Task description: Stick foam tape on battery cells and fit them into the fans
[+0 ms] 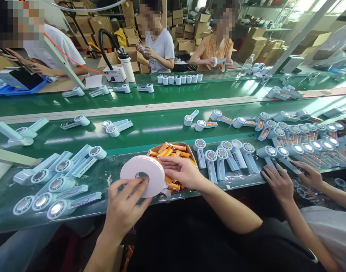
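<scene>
My left hand (124, 200) grips a wide white roll of tape (150, 167), with its fingers over the face and at the centre hole. On the roll's right edge, the fingers of my right hand (186, 173) are pressed together; whether they pinch a piece of tape is hidden. A loose tape end (166, 193) hangs at the lower right of the roll. Just behind both hands, orange cylindrical batteries (175, 152) fill an open cardboard box.
Pale blue handheld fans (58, 184) lie left of me on the green bench (105, 189). More fans (211, 160) lie right of the box. A co-worker's hands (279, 183) touch fans at the right. Across the conveyor (158, 130), other people handle parts.
</scene>
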{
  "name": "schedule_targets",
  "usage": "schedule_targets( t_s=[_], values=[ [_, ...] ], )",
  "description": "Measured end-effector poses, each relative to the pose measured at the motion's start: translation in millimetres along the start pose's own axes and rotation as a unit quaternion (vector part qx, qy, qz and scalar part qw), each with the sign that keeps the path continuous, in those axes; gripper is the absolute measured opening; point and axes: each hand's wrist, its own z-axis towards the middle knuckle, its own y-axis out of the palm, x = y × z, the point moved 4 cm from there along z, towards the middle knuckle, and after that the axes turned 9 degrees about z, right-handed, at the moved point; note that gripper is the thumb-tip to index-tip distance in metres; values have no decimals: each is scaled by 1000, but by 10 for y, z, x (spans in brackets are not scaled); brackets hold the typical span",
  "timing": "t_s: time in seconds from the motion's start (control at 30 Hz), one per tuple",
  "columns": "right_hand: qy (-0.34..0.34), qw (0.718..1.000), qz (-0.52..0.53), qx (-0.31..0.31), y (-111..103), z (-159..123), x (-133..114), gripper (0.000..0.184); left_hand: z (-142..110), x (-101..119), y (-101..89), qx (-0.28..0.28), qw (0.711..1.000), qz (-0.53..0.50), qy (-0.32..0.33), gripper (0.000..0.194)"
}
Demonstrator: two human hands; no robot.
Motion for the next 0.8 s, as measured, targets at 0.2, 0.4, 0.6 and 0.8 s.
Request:
schedule_targets(
  t_s=[0.2,0.4,0.6,0.8],
  values=[
    [64,983,167,46,-22,-63,303,50,51,52,-28,25,999,23,3,47],
    [52,947,292,125,78,-89,408,61,55,7,-153,19,998,58,17,62],
    [-32,915,347,202,50,-95,236,58,33,4,-223,0,997,76,22,65],
    [-59,944,290,149,127,-166,85,62,37,60,-175,-20,997,61,40,61]
  ],
)
